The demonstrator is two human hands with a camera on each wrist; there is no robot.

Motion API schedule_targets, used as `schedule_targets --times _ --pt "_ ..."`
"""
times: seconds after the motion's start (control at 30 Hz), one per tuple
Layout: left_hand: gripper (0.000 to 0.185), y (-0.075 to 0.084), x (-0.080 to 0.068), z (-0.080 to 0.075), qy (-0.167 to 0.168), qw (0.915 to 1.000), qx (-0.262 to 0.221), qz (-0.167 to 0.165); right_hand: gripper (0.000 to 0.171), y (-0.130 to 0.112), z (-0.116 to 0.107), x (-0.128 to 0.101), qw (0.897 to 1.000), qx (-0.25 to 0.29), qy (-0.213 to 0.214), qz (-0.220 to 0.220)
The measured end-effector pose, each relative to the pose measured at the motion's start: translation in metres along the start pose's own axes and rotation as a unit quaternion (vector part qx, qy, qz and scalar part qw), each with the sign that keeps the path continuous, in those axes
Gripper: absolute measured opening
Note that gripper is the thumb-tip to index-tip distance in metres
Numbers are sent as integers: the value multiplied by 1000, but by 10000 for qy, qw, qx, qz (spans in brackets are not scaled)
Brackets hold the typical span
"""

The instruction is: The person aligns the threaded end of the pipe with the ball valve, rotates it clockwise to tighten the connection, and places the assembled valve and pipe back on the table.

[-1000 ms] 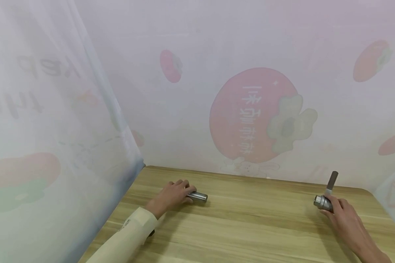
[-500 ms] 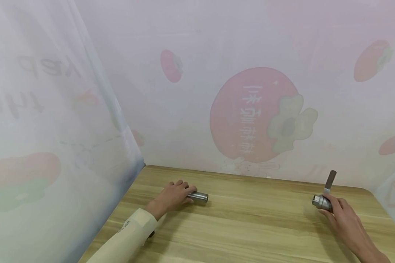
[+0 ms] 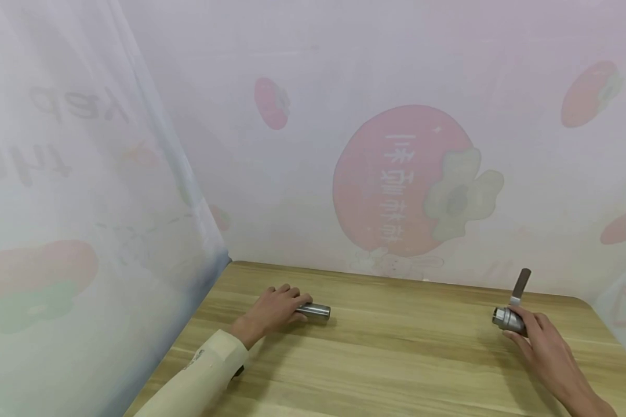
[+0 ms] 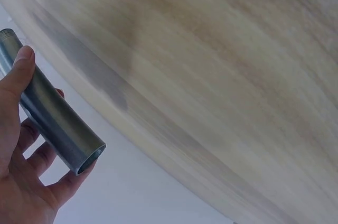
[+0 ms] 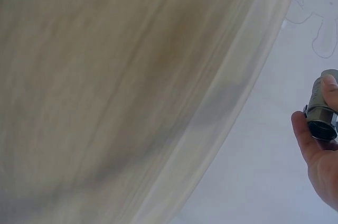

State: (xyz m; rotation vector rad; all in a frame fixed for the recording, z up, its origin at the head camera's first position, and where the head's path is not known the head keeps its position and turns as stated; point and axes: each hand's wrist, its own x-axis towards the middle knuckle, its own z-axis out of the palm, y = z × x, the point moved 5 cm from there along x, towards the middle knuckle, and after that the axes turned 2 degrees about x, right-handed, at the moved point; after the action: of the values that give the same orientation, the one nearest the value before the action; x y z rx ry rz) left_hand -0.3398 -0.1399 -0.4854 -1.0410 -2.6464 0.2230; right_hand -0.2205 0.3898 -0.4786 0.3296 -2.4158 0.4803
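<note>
My left hand grips a short steel pipe over the left part of the table. In the left wrist view the thumb lies along the pipe, with threads at its far end and an open hollow end nearest the camera. On the right, my right hand holds a metal ball valve between thumb and fingers. Its dark lever handle points up and away. The valve body shows its open threaded end in the right wrist view, partly cut off by the frame. Pipe and valve are well apart.
The wood-grain table spans the space below both hands. Behind it hangs a pale curtain with strawberry prints, and another curtain borders the left side. A small dark object shows beside the left sleeve.
My right hand has shifted slightly left with the valve, and its lever has come a little left too. The left hand and the pipe stay nearly where they were.
</note>
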Motion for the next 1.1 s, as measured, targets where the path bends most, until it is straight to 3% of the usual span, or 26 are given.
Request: schedule_targets --times 0.27,1.1 --pt "40 -1 -1 0 74 9999 73 34 63 1 0 5 9932 322 -592 948" --pt "38 3 0 -9 299 9993 24 223 55 -3 -9 7 9936 718 -181 858"
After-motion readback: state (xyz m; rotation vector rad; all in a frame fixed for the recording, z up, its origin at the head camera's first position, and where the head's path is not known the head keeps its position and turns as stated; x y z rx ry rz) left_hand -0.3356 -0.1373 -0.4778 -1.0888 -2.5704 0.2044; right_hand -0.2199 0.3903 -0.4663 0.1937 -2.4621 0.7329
